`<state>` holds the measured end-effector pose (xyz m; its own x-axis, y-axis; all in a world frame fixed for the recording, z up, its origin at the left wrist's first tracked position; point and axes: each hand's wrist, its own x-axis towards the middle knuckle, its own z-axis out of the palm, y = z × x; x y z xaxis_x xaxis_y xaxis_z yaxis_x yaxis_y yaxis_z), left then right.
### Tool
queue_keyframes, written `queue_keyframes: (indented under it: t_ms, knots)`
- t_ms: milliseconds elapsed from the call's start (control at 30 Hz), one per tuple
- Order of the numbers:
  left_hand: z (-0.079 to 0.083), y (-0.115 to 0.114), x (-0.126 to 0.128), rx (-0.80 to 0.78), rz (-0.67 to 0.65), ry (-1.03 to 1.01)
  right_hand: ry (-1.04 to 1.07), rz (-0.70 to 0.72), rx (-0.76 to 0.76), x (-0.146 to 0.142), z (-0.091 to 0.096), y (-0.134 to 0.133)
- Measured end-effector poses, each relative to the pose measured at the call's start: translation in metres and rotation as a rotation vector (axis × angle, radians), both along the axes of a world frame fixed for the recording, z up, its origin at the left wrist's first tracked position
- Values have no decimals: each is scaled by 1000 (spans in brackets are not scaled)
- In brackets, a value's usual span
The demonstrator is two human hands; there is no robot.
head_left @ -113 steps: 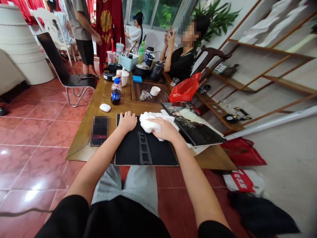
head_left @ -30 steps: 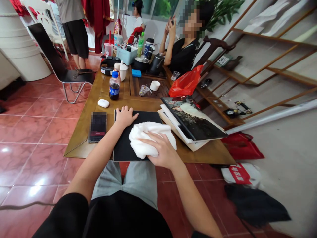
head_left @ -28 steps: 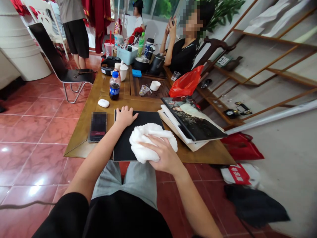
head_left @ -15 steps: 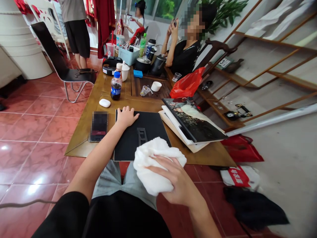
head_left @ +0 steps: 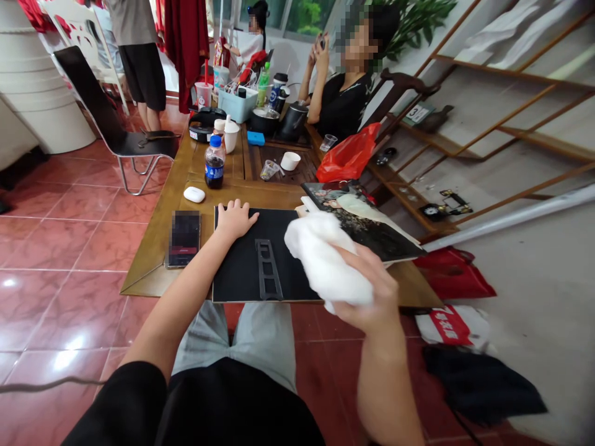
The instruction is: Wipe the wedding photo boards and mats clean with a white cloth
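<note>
A wooden shelf unit (head_left: 546,147) slants up the right side of the room. Below it stands a brown wooden surface (head_left: 260,193), where a person in black (head_left: 346,99) sits at the far right corner, both hands raised. A black chair (head_left: 88,99) stands off the left side. On the surface's right, a stack of boards (head_left: 381,235) is topped by a dark, glossy picture. Just left of it, at the near edge, a black board (head_left: 242,266) lies flat. A red plastic bag (head_left: 348,158) sits behind the stack. A bunched white cloth (head_left: 330,254) overlaps the board's right edge and the stack in this view; whether it touches either is unclear. The wearer's right hand (head_left: 376,291), slightly blurred, grips it with curled fingers. The left hand (head_left: 235,220) rests on the board's far left corner, fingers spread. A slotted dark strip (head_left: 268,277) runs along the board's middle. Left of the board are a phone (head_left: 185,241), a blue-capped bottle (head_left: 214,164) and a small white case (head_left: 194,194).
</note>
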<state>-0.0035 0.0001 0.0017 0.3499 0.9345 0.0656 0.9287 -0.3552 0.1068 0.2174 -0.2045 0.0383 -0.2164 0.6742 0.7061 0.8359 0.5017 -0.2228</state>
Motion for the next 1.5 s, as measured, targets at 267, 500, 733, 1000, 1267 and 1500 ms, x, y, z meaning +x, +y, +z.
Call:
queue_keyframes:
  t_ms: [267,500,733,1000,1267,1500]
  knots:
    - [7,-6,0,-7,0,18,-242,183,-439,-63,-26,57]
    - [3,-2,2,5,3,22,-220,257,-418,-68,-29,51]
    - [-1,0,0,6,2,20,-274,379,-473,-80,-25,37]
    - [5,-2,0,-4,-11,29,-307,577,-523,-82,-24,5]
    - [0,0,0,0,-2,7,166,482,-133,-42,-19,15]
    - [7,-4,-1,-28,-6,6,67,-106,13,-38,-1,59]
